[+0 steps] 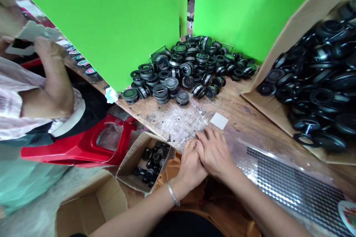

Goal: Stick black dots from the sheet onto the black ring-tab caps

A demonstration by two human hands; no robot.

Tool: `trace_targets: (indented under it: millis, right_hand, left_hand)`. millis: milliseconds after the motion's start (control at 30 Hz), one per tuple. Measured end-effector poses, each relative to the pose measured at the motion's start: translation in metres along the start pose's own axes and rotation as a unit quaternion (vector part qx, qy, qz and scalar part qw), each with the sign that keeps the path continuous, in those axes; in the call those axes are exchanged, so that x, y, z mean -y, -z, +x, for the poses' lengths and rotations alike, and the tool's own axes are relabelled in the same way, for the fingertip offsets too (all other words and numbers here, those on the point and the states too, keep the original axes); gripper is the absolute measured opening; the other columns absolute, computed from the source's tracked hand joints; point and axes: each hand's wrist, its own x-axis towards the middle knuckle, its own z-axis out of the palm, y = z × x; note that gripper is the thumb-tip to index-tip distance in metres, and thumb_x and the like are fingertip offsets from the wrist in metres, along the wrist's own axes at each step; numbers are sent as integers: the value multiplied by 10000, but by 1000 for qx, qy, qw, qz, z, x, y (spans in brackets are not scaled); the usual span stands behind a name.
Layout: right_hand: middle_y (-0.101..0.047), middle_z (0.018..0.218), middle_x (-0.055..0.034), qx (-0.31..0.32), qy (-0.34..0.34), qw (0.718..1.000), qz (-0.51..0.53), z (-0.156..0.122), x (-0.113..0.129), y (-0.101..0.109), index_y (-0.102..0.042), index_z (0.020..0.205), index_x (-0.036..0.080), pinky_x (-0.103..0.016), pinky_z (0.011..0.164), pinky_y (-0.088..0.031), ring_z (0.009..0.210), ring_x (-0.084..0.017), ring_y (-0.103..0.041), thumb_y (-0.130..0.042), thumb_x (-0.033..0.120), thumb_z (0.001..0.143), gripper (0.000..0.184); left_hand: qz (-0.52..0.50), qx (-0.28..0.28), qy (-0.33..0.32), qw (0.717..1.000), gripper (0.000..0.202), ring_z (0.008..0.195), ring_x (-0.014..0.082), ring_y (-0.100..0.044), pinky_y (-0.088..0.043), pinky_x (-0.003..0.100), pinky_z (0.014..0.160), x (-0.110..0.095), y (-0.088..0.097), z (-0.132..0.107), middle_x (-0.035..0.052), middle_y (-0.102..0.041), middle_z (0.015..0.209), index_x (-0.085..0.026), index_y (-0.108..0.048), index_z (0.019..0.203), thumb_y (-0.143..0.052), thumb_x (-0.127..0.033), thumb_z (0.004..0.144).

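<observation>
My left hand (191,164), with a ring and a bracelet, is closed at the front edge of the wooden table. My right hand (215,152) lies against it, its bent fingers overlapping the left hand. Whatever is between the two hands, if anything, is hidden by the fingers. A small white square card (219,121) lies flat on the table just beyond my right hand. Farther back is a heap of round black plastic parts (183,97), some in short stacks.
A cardboard box (271,113) of black parts lies at the right, near a sheet of dark squares (294,189). Green panels (111,18) stand behind. Below left are two cartons (91,203) and a red stool (80,142); a person (52,77) holds a grey-white piece.
</observation>
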Motion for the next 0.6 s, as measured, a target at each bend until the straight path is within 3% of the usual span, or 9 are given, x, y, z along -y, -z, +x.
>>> trace_targets:
  millis: [133,233,400,600]
  right_hand:
    - [-592,1261,-150,-10,-3,998,70,1,-11,-16,-546,1322,192,-487,950,-425,1145,-305,-521,-418,350,988,391]
    - [-620,1200,-115,-12,-8,992,128,3,-16,-14,-518,1319,192,-444,959,-441,1122,-258,-547,-338,299,1012,372]
    - [-591,1252,-171,-88,-16,994,66,11,-11,-8,-522,1316,148,-529,1027,-370,1238,-318,-468,-397,157,932,404]
    - [-632,1128,-171,-65,-28,996,45,15,-13,-24,-597,1172,141,-487,937,-415,1113,-307,-521,-370,145,929,332]
  left_hand:
    - [-9,-4,0,1000,250,1042,302,-552,-444,484,944,2,-3,-1,129,-632,1071,-185,-634,1035,-652,-270,801]
    - [-45,-22,13,999,371,1048,281,-536,-455,439,941,2,-4,-3,110,-609,1099,-186,-622,1085,-732,-293,748]
    - [-53,-10,19,998,419,1027,275,-522,-457,420,925,-1,-1,-5,91,-601,1050,-196,-630,1103,-757,-327,725]
    - [22,-9,12,1000,482,1029,313,-518,-444,479,946,-1,-12,-7,124,-590,1066,-172,-577,1169,-696,-393,758]
